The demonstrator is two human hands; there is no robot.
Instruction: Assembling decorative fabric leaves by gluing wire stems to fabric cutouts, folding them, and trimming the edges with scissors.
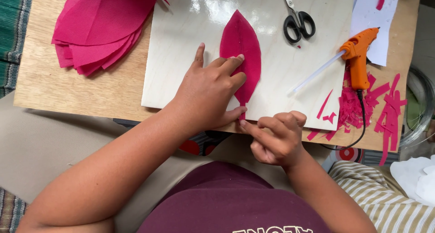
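Observation:
A pink leaf-shaped piece of fabric (242, 45) lies on a pale glossy board (190, 20) on a wooden table. My left hand (208, 90) lies flat on the petal's lower left side, its fingers spread, with the thumb near the narrow stem end. My right hand (276, 135) is curled at the board's near edge, and its index fingertip touches the petal's stem tip beside my left thumb.
A stack of pink fabric petals (102, 27) lies at the table's back left. Black-handled scissors (297, 18) rest on the board. An orange glue gun (358, 56) with a clear glue stick lies to the right, among pink fabric scraps (362, 108). A white sheet (378, 15) lies under it.

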